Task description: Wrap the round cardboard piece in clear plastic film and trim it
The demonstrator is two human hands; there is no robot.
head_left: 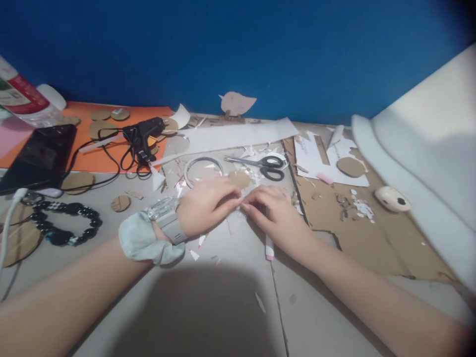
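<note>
Fingers of the left hand (206, 204) and the right hand (273, 208) are bent and meet nearly tip to tip; whether they pinch a small piece between them cannot be told. Just beyond them, on the pale grey surface (238, 248), lies a small round tan cardboard disc (238, 178), and a white marker with a pink end (269, 250) pokes out beneath the right hand. Much cutting appears done: several round brown cardboard discs (100, 115) lie on the bright orange sheet (80, 159), a flat pink bird-shaped cutout (238, 104) stands by the deep blue wall (223, 44), and white paper scraps (258, 149) surround the black-handled metal scissors (260, 162). Joining seems less advanced: most discs look loose, the long white paper strip (238, 139) lies flat, and the black glue gun (143, 133) rests untouched. How much remains overall cannot be judged.
</note>
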